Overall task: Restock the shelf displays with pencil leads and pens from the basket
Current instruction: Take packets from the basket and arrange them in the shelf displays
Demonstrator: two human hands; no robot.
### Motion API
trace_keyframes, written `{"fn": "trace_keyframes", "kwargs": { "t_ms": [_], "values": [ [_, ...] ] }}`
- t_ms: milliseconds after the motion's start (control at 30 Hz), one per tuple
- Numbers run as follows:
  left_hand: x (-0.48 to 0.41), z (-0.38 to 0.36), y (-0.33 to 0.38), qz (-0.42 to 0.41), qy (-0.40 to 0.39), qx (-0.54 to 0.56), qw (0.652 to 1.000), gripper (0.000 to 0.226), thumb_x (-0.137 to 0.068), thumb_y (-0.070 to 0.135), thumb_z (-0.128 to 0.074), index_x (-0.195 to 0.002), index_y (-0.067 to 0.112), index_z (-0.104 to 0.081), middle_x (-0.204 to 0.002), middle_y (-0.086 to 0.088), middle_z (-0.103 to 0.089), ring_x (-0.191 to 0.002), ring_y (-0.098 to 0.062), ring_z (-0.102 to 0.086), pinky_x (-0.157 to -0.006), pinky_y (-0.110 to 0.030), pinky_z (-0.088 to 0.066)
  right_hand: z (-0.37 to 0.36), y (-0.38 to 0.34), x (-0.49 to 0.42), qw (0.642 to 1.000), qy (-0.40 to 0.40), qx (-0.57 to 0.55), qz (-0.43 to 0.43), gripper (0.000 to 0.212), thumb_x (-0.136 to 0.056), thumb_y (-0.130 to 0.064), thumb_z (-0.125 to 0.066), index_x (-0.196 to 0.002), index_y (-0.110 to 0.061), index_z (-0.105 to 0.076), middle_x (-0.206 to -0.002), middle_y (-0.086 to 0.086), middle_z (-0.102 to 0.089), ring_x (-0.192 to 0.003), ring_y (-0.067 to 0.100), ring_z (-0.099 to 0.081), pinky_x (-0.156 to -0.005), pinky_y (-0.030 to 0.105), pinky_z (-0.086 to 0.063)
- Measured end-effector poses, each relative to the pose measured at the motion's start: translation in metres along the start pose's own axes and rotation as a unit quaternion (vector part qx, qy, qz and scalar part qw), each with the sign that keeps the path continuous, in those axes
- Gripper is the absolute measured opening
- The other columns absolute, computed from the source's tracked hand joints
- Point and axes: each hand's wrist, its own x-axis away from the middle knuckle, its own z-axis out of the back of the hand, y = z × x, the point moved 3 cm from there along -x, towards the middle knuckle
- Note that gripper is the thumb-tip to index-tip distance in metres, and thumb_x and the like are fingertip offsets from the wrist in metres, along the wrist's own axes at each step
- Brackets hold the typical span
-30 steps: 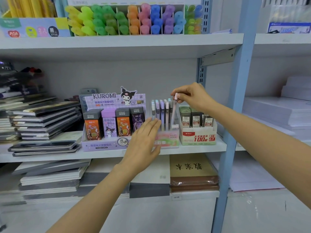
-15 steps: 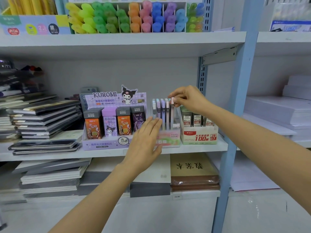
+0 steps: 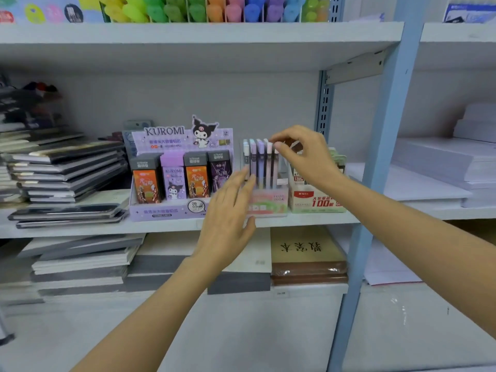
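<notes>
**A Pen Held in the Box**

The right hand (image 3: 303, 157) pinches the top of a thin pastel pen (image 3: 275, 170), its grip tight together on it. The pen stands upright at the right end of the row in the small clear plastic pen box (image 3: 271, 202) on the grey shelf (image 3: 80, 229). The left hand (image 3: 228, 210), fingers straight, lies against the box front.

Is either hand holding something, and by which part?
The right hand pinches the top end of the rightmost pen in the pen display. The left hand holds nothing; its straight fingers reach the display's front.
</notes>
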Motion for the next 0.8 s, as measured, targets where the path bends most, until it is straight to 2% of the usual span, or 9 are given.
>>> {"fn": "trace_keyframes", "kwargs": {
  "t_ms": [100, 167, 300, 367, 433, 500, 600, 700, 800],
  "values": [
    [0.043, -0.016, -0.002, 0.017, 0.081, 0.013, 0.996, 0.06, -0.078, 0.001, -0.065, -0.136, 0.004, -0.05, -0.137, -0.015, -0.049, -0.125, -0.032, -0.046, -0.103, -0.042, -0.039, -0.024, -0.024, 0.051, 0.992, -0.054, -0.104, 0.044, 0.015, -0.095, -0.015, -0.058, -0.097, -0.007, -0.072, -0.082, 0.0, -0.068, -0.067, 0.01, -0.062, -0.063, 0.022, -0.051],
    [0.083, -0.038, -0.008, 0.051, 0.071, 0.019, 0.996, 0.051, -0.077, 0.001, -0.064, -0.127, 0.005, -0.057, -0.125, -0.014, -0.055, -0.113, -0.03, -0.05, -0.095, -0.037, -0.039, -0.055, -0.031, 0.093, 0.978, -0.144, -0.149, 0.038, 0.016, -0.095, -0.016, -0.058, -0.092, -0.009, -0.071, -0.076, -0.002, -0.067, -0.062, 0.009, -0.06, -0.058, 0.022, -0.049],
    [0.175, -0.099, -0.021, 0.11, -0.061, 0.04, 0.991, 0.033, -0.072, -0.005, -0.068, -0.104, 0.001, -0.062, -0.101, -0.013, -0.06, -0.087, -0.032, -0.056, -0.073, -0.036, -0.041, -0.139, -0.009, 0.189, 0.931, -0.32, -0.166, -0.055, 0.018, -0.096, -0.022, -0.057, -0.087, -0.013, -0.071, -0.071, -0.004, -0.068, -0.056, 0.008, -0.061, -0.055, 0.024, -0.052],
    [0.224, -0.13, -0.027, 0.149, -0.143, 0.068, 0.976, 0.031, -0.071, -0.008, -0.07, -0.101, 0.0, -0.064, -0.1, -0.015, -0.062, -0.085, -0.035, -0.059, -0.07, -0.041, -0.045, -0.183, 0.013, 0.243, 0.897, -0.396, -0.164, -0.11, 0.019, -0.096, -0.024, -0.058, -0.089, -0.012, -0.072, -0.07, -0.003, -0.068, -0.053, 0.007, -0.06, -0.056, 0.023, -0.053],
    [0.272, -0.158, -0.031, 0.192, -0.221, 0.097, 0.951, 0.033, -0.076, -0.006, -0.068, -0.108, 0.001, -0.064, -0.11, -0.015, -0.063, -0.095, -0.036, -0.061, -0.078, -0.043, -0.048, -0.222, 0.034, 0.299, 0.857, -0.463, -0.157, -0.165, 0.018, -0.096, -0.025, -0.058, -0.091, -0.013, -0.07, -0.074, -0.001, -0.069, -0.057, 0.008, -0.061, -0.061, 0.024, -0.053],
    [0.317, -0.183, -0.032, 0.227, -0.298, 0.101, 0.922, 0.036, -0.087, 0.003, -0.061, -0.123, 0.004, -0.059, -0.131, -0.015, -0.055, -0.119, -0.035, -0.053, -0.095, -0.042, -0.042, -0.255, 0.056, 0.356, 0.82, -0.519, -0.128, -0.205, 0.017, -0.096, -0.027, -0.058, -0.093, -0.014, -0.07, -0.083, 0.001, -0.07, -0.069, 0.013, -0.064, -0.07, 0.033, -0.055],
    [0.376, -0.209, -0.032, 0.268, -0.411, 0.068, 0.869, 0.047, -0.103, 0.024, -0.038, -0.148, 0.012, -0.031, -0.161, -0.007, -0.018, -0.148, -0.02, -0.019, -0.116, -0.032, -0.021, -0.287, 0.078, 0.44, 0.741, -0.624, -0.071, -0.238, 0.024, -0.095, -0.031, -0.058, -0.107, -0.011, -0.064, -0.102, 0.007, -0.068, -0.091, 0.024, -0.063, -0.078, 0.037, -0.051],
    [0.416, -0.221, -0.03, 0.283, -0.464, 0.086, 0.835, 0.055, -0.106, 0.027, -0.03, -0.154, 0.01, -0.01, -0.162, -0.004, 0.006, -0.151, -0.021, 0.002, -0.12, -0.027, -0.008, -0.297, 0.084, 0.51, 0.675, -0.674, -0.049, -0.297, 0.044, -0.091, -0.036, -0.062, -0.126, -0.012, -0.05, -0.124, 0.01, -0.057, -0.109, 0.027, -0.056, -0.087, 0.034, -0.047],
    [0.433, -0.224, -0.027, 0.248, -0.463, 0.107, 0.844, 0.061, -0.1, 0.012, -0.049, -0.149, -0.005, -0.017, -0.158, -0.016, 0.001, -0.147, -0.04, -0.003, -0.121, -0.043, -0.017, -0.298, 0.079, 0.554, 0.674, -0.656, -0.007, -0.338, 0.068, -0.083, -0.045, -0.07, -0.135, -0.012, -0.041, -0.134, 0.009, -0.043, -0.118, 0.025, -0.046, -0.096, 0.039, -0.044]
  ]
}}
